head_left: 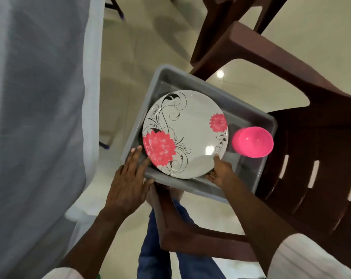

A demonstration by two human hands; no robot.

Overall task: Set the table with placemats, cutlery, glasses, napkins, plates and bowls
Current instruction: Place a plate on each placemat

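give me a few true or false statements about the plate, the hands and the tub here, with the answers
1. The right hand pinches the floral plate at its rim. True.
2. The pink bowl lies on the floor. False: it sits in the right end of the grey tub, beside the plate.
3. The grey tub rests on a brown plastic chair. True.
4. The left hand is clenched in a fist. False: its fingers are straight, at the plate's left edge.
5. The plate's flowers are blue. False: they are pink-red, with black swirls.
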